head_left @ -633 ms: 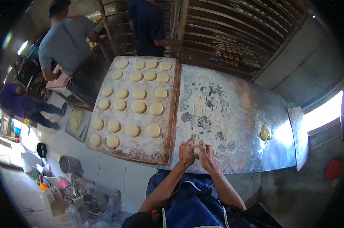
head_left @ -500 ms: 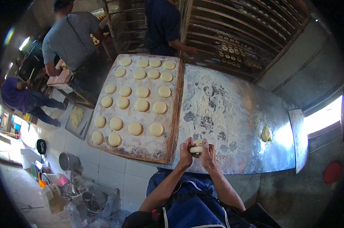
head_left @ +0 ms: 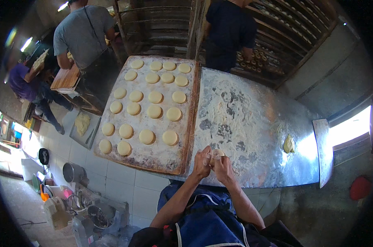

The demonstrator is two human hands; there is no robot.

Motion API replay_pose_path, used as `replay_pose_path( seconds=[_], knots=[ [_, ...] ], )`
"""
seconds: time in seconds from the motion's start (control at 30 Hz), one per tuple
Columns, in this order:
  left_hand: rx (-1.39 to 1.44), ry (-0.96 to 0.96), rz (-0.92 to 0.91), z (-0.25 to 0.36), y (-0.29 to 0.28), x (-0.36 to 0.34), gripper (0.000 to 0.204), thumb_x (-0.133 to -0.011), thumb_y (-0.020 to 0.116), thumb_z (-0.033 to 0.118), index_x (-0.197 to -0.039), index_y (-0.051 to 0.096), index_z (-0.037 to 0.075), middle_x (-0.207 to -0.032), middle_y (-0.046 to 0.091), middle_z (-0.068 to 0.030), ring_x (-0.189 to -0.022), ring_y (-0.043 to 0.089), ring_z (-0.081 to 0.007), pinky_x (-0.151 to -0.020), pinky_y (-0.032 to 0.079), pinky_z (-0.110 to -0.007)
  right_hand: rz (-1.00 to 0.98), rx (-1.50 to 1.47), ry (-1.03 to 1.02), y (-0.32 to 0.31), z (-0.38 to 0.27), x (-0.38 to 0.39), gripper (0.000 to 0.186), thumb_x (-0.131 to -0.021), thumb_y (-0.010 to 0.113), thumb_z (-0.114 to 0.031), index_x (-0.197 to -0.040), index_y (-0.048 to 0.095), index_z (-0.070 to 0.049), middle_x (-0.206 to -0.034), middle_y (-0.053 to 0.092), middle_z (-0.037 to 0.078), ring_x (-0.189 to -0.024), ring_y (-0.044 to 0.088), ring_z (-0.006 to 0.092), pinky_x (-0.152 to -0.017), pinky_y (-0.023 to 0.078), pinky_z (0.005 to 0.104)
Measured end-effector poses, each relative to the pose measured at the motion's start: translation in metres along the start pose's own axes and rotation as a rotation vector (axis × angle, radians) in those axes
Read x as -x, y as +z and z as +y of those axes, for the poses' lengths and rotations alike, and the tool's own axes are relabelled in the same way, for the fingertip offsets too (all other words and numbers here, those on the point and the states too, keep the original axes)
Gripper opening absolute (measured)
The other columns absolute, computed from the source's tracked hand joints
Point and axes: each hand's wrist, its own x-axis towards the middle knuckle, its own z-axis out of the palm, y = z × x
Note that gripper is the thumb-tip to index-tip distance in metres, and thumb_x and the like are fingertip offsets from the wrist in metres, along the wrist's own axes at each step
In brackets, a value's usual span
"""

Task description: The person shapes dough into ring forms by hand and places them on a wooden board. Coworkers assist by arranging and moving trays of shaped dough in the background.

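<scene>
Close to the front edge of the metal table (head_left: 269, 168), my left hand (head_left: 200, 163) and my right hand (head_left: 223, 168) are closed together around a small piece of pale dough (head_left: 218, 152). Fingers cover most of the piece, so its full shape is hidden. To the left lies a floured wooden board (head_left: 162, 160) bearing rows of round, flat dough discs (head_left: 155, 111). Loose flour (head_left: 225, 103) is spread over the table just beyond my hands. Farther right on the metal sits a small yellowish dough lump (head_left: 289, 144).
A person in navy (head_left: 229, 37) stands behind the table by a rack (head_left: 285, 41) with rings on its shelves. People in grey (head_left: 82, 37) and purple (head_left: 24, 82) work at left. A dough tray (head_left: 92, 140) and a metal pot (head_left: 73, 173) are below the board's left.
The dough piece has turned in my hands and shows less between my fingers. The person in navy has moved right along the rack; the one in purple now holds up a tray-like thing.
</scene>
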Motion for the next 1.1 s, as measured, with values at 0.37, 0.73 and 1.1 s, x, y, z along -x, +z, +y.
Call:
replay_pose_path(
  seconds=[0.37,0.73,1.1],
  knots=[
    [0.278,-0.188,-0.055,0.004,0.002,0.001,0.066,-0.090,0.038,0.076,-0.076,0.039,0.011,-0.071,0.035,0.0041,-0.065,0.038,-0.0094,-0.058,0.034,-0.029,-0.011,-0.373,0.251,-0.003,-0.013,-0.007,0.048,-0.101,0.047,-0.045,-0.105,0.060,0.000,-0.076,0.062,0.010,-0.072,0.060,0.0197,-0.065,0.049,0.0382],
    [0.633,-0.273,-0.007,-0.001,0.003,0.001,0.065,-0.090,0.033,0.077,-0.076,0.040,0.014,-0.067,0.032,0.0046,-0.060,0.041,-0.0080,-0.056,0.033,-0.026,-0.037,-0.376,0.301,-0.010,-0.015,-0.005,0.044,-0.100,0.054,-0.039,-0.111,0.061,0.003,-0.078,0.063,0.015,-0.073,0.059,0.0237,-0.070,0.048,0.0400],
    [0.765,-0.319,0.017,-0.006,-0.022,0.009,0.051,-0.097,0.038,0.056,-0.076,0.042,0.009,-0.062,0.041,-0.0051,-0.062,0.050,-0.0178,-0.057,0.040,-0.033,-0.035,-0.440,0.208,-0.010,-0.055,-0.006,0.059,-0.100,0.048,-0.051,-0.095,0.064,0.006,-0.080,0.064,0.019,-0.076,0.060,0.0266,-0.073,0.047,0.0377]
  ],
)
